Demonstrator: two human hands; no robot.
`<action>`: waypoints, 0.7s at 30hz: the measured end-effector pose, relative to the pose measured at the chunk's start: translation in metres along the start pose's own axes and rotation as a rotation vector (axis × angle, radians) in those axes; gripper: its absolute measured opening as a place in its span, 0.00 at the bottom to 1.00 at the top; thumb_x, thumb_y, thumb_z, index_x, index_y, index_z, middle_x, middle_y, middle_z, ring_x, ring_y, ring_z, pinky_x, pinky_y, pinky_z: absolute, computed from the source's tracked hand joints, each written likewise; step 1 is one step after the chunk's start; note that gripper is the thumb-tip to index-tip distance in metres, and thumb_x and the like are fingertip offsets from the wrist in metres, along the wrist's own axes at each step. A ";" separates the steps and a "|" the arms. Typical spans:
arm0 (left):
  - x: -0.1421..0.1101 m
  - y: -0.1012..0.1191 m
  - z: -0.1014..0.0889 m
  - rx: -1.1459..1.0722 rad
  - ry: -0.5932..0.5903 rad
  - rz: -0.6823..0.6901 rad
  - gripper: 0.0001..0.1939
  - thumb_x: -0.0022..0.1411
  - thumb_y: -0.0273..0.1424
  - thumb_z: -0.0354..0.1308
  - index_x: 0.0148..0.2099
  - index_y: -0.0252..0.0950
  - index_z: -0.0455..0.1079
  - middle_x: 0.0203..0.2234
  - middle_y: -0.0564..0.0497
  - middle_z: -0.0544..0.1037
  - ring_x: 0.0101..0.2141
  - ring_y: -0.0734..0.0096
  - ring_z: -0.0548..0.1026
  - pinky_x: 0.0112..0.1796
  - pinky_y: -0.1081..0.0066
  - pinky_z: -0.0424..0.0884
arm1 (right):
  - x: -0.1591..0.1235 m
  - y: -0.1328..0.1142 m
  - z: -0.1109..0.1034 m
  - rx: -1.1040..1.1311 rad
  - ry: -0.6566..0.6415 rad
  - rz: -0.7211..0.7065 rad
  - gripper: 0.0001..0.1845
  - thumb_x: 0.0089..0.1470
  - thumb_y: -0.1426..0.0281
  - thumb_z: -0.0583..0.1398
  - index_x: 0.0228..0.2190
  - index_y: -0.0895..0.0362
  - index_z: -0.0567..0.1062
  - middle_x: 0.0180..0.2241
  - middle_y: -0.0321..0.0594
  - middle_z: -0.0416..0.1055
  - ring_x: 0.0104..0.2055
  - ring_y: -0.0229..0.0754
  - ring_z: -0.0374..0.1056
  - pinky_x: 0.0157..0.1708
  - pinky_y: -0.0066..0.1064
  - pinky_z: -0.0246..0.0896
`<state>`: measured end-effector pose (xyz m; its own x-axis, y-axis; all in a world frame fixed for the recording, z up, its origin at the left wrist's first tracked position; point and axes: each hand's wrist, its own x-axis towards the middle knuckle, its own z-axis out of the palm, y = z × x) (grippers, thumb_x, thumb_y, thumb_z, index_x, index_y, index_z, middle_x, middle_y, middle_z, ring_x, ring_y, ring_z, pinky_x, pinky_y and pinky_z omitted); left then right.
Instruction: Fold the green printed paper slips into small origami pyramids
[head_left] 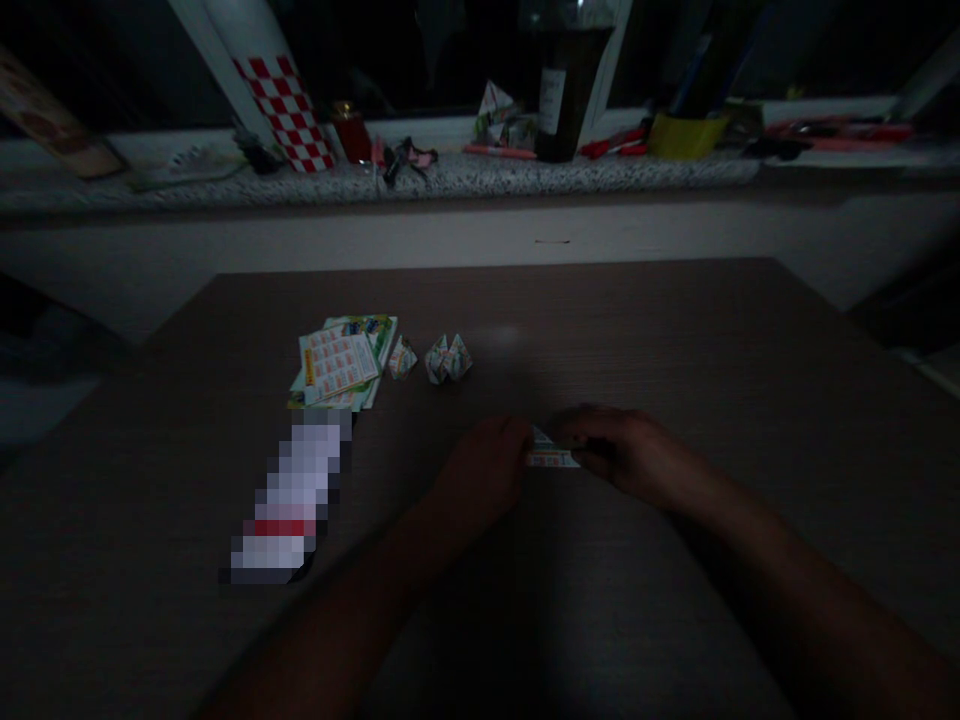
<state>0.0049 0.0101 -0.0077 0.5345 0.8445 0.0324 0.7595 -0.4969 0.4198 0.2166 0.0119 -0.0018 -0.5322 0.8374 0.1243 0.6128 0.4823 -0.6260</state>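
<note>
Paper strip (551,455) pinched between left hand (487,470) and right hand (626,452) low over the desk (675,340), mid-fold by the look; two folded pieces (448,359) done, sheet stack (341,362) left.

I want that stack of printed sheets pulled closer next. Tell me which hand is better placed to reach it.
Probably the left hand. The stack of printed sheets lies up and to its left, while the right hand would have to cross over. Both hands pinch the small folded paper now.
</note>
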 end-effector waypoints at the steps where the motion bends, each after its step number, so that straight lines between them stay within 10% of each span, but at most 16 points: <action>1: 0.000 0.000 0.000 -0.004 -0.002 -0.007 0.07 0.63 0.24 0.48 0.40 0.35 0.66 0.35 0.48 0.74 0.37 0.66 0.72 0.39 0.68 0.67 | 0.000 0.000 0.000 0.002 -0.002 0.000 0.14 0.49 0.81 0.59 0.36 0.54 0.75 0.36 0.38 0.76 0.37 0.41 0.71 0.36 0.31 0.64; 21: 0.000 0.001 -0.001 -0.065 0.032 0.008 0.05 0.62 0.24 0.50 0.38 0.34 0.66 0.34 0.47 0.74 0.36 0.65 0.71 0.39 0.67 0.67 | 0.009 -0.004 0.024 -0.163 0.036 -0.067 0.22 0.54 0.70 0.60 0.51 0.57 0.69 0.55 0.50 0.64 0.57 0.53 0.58 0.56 0.47 0.52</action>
<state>0.0054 0.0102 -0.0061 0.5272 0.8473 0.0646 0.7291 -0.4901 0.4777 0.1952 0.0118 -0.0170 -0.5553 0.8095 0.1907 0.6650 0.5699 -0.4827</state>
